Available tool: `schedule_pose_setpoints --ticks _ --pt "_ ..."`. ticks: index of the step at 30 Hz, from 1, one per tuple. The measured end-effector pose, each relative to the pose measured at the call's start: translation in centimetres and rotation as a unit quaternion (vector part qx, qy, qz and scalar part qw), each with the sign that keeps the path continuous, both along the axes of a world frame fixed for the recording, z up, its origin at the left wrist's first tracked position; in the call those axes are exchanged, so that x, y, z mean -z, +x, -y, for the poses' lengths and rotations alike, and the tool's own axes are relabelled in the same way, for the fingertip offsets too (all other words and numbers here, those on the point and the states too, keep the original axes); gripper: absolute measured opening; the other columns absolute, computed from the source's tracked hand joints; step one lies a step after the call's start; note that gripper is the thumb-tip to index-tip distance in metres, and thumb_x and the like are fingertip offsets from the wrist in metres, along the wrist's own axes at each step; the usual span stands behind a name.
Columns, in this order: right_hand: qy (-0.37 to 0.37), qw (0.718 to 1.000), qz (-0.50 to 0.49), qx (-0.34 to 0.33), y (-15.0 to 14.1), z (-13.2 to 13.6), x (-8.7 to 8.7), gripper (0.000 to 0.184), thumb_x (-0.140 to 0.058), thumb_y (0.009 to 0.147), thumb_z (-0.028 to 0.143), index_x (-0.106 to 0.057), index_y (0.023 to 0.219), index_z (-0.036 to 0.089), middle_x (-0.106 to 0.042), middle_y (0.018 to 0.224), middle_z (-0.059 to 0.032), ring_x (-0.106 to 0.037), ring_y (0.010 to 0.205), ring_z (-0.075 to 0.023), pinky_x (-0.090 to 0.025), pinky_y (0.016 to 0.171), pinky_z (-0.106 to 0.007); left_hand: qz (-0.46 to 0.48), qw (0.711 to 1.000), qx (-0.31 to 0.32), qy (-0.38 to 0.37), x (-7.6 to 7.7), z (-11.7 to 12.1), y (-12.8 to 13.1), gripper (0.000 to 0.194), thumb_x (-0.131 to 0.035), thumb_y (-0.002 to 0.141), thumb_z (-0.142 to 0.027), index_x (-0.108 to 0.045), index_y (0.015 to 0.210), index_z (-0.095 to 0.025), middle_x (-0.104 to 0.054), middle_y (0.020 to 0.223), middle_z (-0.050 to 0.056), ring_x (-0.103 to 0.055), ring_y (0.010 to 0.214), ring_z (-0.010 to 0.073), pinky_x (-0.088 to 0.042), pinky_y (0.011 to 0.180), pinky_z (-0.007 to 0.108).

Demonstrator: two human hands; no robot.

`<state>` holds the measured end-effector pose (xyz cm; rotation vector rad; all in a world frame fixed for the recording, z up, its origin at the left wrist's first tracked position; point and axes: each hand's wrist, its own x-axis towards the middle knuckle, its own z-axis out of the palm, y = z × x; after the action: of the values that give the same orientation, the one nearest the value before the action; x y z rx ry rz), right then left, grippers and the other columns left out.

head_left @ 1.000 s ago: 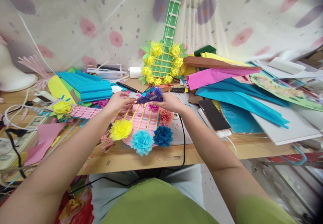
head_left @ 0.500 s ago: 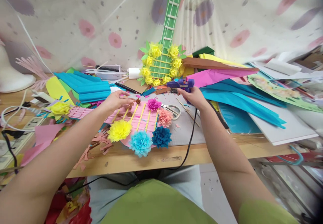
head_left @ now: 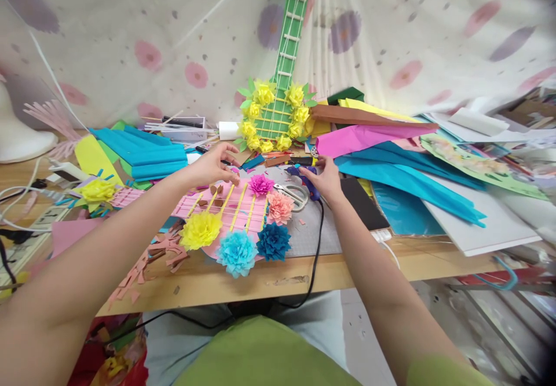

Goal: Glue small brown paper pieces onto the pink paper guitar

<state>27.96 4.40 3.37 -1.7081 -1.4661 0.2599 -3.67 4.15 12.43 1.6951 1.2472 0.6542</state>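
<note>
A pink paper guitar [head_left: 234,209] with yellow strings lies on the wooden table [head_left: 243,279], ringed by yellow, blue, navy, peach and magenta paper flowers. My left hand [head_left: 215,166] hovers over its top edge with the fingers pinched together on something too small to name. My right hand [head_left: 324,178] is closed on a purple glue gun [head_left: 306,178], low beside the scissors [head_left: 292,192]. The gun's black cord [head_left: 317,247] runs off the table's front edge.
A green paper guitar [head_left: 282,79] with yellow flowers leans on the curtain behind. Folded teal, pink, yellow and brown paper sheets [head_left: 391,142] pile up right and left. A dark phone [head_left: 362,203] lies right of my hand. Pink scraps [head_left: 147,258] litter the front left.
My right hand carried the glue gun from above the pink guitar out to the right, then lowered it beside the scissors. My left hand stayed at the guitar's top edge.
</note>
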Motion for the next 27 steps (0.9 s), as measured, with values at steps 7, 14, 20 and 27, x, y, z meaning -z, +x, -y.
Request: schedule_pose_setpoints --ticks 7,14,20,27 --pt "-0.049 0.943 -0.194 -0.266 -6.9 1.8 -6.7 0.058 -0.069 0.072 0.037 -0.041 0.119 0.021 -0.065 0.099 -0.0067 -0.063 0.092 -0.0194 -0.049 0.088 -0.04 -0.061 0.996 0.07 0.01 -1.0 -0.7 1.5 0.104 -0.084 0.052 -0.014 -0.034 0.142 -0.029 -0.051 0.135 0.018 -0.07 0.073 0.0185 -0.054 0.06 0.028" --pt "-0.262 0.825 -0.289 -0.408 -12.1 0.9 -7.1 0.062 -0.066 0.067 0.01 -0.04 0.123 0.019 -0.068 0.093 -0.004 -0.065 0.084 -0.015 -0.051 0.083 -0.034 -0.093 0.987 0.128 -0.005 -1.7 -0.3 1.7 0.117 -0.081 0.059 -0.015 -0.013 0.151 -0.038 -0.033 0.153 0.018 -0.071 0.083 0.022 -0.056 0.067 0.031" --pt "-0.296 0.781 -0.308 -0.455 -12.8 -0.2 -6.9 0.079 -0.06 0.064 -0.001 -0.03 0.135 0.019 -0.071 0.077 0.0006 -0.067 0.074 -0.0163 -0.052 0.072 -0.031 -0.012 0.999 0.046 -0.015 -1.5 -1.0 0.9 0.105 -0.081 0.052 -0.007 -0.039 0.144 -0.032 -0.058 0.133 0.015 -0.072 0.083 0.0236 -0.055 0.064 0.027" --pt "-0.289 0.805 -0.302 -0.421 -14.1 -1.4 -6.4 0.088 -0.068 0.062 0.001 -0.028 0.138 0.018 -0.067 0.064 0.0038 -0.065 0.062 -0.016 -0.051 0.059 -0.028 0.0 1.0 0.025 -0.017 -1.3 -2.2 0.6 0.104 -0.08 0.048 -0.004 -0.044 0.141 -0.031 -0.05 0.141 0.015 -0.071 0.079 0.0211 -0.054 0.059 0.025"
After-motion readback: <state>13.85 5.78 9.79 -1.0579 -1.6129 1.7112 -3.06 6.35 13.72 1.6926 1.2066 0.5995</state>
